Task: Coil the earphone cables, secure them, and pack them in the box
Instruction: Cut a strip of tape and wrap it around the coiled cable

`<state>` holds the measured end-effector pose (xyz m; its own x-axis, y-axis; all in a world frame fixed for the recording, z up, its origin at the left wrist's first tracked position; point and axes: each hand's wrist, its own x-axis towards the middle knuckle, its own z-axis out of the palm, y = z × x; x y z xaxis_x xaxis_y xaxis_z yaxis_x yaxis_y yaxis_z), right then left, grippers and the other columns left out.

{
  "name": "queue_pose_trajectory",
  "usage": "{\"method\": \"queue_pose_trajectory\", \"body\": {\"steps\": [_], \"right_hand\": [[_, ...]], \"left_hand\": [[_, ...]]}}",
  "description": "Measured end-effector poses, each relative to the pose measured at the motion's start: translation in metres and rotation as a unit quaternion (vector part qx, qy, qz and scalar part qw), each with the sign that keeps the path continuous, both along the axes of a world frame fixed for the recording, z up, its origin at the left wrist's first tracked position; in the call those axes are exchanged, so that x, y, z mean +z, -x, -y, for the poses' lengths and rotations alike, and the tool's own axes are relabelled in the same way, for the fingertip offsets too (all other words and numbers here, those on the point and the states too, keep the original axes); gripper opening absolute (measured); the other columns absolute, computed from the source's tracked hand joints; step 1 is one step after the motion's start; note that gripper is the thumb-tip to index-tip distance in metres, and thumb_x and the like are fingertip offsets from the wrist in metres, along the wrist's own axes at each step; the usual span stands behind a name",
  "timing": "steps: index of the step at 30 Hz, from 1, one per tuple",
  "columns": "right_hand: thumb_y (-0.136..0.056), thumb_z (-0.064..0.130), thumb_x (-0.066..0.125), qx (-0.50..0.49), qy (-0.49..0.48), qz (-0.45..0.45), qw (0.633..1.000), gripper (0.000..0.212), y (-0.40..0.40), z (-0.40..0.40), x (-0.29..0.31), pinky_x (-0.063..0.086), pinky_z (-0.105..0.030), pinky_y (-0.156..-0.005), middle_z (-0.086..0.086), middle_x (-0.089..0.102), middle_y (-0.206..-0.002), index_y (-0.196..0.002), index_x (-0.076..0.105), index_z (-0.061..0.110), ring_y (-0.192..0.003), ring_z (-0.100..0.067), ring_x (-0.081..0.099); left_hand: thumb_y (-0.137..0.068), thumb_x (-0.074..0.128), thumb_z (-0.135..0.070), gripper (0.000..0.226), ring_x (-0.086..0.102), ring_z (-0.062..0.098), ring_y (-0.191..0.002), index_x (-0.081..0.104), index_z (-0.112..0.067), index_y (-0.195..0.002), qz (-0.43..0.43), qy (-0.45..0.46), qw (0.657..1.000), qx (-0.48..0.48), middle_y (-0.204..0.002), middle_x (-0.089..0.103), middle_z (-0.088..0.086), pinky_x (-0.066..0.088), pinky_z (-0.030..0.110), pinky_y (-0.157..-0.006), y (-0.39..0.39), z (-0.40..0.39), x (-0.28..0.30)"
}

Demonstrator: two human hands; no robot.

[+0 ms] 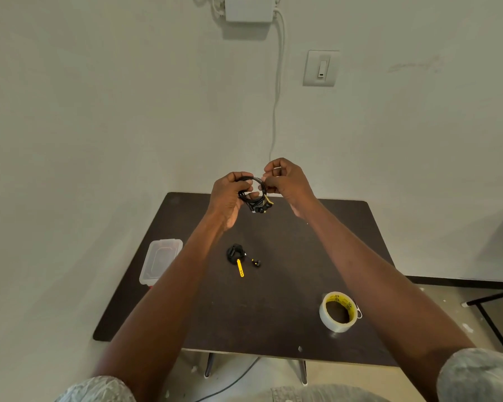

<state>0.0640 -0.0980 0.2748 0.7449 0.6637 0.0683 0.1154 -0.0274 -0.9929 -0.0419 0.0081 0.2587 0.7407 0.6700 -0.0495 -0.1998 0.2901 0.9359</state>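
A coiled black earphone cable [253, 195] with a yellow strap is held in the air between both hands. A second black coil [236, 253], bound with a yellow tie, lies mid-worktop. The clear plastic box [160, 261] sits open at the left edge.

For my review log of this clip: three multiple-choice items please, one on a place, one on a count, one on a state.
1. Where is the tape roll?
A. table, near right
B. in the box
C. on the floor

2. How many coiled earphone sets show?
A. one
B. two
C. four

3. The coil in the air is
A. held by both hands
B. held by the left hand only
C. hanging free

Key: 1 A, it lies by the right forearm; 2 B, one held, one tied coil on the table; 3 A, the right hand pinches it too.
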Motion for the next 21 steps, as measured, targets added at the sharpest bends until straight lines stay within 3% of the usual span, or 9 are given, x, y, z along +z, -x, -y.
{"method": "queue_pose_trajectory", "body": {"steps": [4, 7, 11, 17, 21], "right_hand": [[-0.083, 0.005, 0.058, -0.083, 0.018, 0.117, 0.990, 0.013, -0.002, -0.002, -0.004, 0.045, -0.026, -0.077, -0.001, 0.067, -0.095, -0.086, 0.069, 0.013, -0.082, -0.011, 0.059], [-0.086, 0.016, 0.063, -0.035, 0.027, 0.165, 0.985, 0.011, -0.003, -0.002, 0.000, 0.043, -0.021, -0.082, 0.006, 0.067, -0.102, -0.089, 0.073, 0.016, -0.098, -0.009, 0.060], [-0.082, 0.030, 0.069, 0.039, 0.098, 0.208, 0.972, 0.013, -0.008, -0.007, 0.000, 0.042, -0.027, -0.090, 0.013, 0.066, -0.106, -0.094, 0.074, 0.026, -0.107, -0.006, 0.057], [-0.084, 0.016, 0.072, 0.044, 0.089, 0.158, 0.982, 0.013, -0.008, -0.007, 0.002, 0.045, -0.026, -0.076, -0.006, 0.072, -0.093, -0.096, 0.074, 0.015, -0.085, -0.016, 0.065], [-0.083, 0.009, 0.072, 0.081, 0.067, 0.074, 0.992, 0.011, -0.011, -0.007, 0.003, 0.047, -0.032, -0.091, -0.009, 0.075, -0.088, -0.094, 0.072, 0.009, -0.086, -0.016, 0.065]], "left_hand": [[-0.084, 0.054, 0.015, 0.018, 0.058, 0.017, -0.071, 0.064, 0.002, -0.091, -0.001, 0.008, 1.000, 0.000, -0.082, 0.060, 0.011, 0.059, 0.038, -0.075, -0.001, -0.003, -0.001], [-0.084, 0.053, 0.015, 0.018, 0.058, 0.017, -0.071, 0.064, 0.003, -0.093, -0.001, 0.013, 1.000, 0.000, -0.082, 0.059, 0.012, 0.060, 0.038, -0.074, -0.002, -0.005, -0.002], [-0.084, 0.051, 0.016, 0.019, 0.062, 0.015, -0.066, 0.063, 0.004, -0.093, 0.003, 0.008, 1.000, -0.015, -0.081, 0.060, 0.011, 0.058, 0.030, -0.064, -0.002, -0.004, 0.001], [-0.084, 0.053, 0.017, 0.019, 0.064, 0.018, -0.070, 0.064, 0.003, -0.091, 0.005, 0.010, 1.000, -0.014, -0.082, 0.064, 0.011, 0.057, 0.028, -0.063, -0.005, -0.008, 0.002], [-0.083, 0.056, 0.016, 0.018, 0.063, 0.018, -0.072, 0.064, 0.003, -0.092, -0.005, -0.003, 1.000, -0.013, -0.083, 0.064, 0.010, 0.056, 0.027, -0.064, -0.007, -0.011, 0.002]]}}
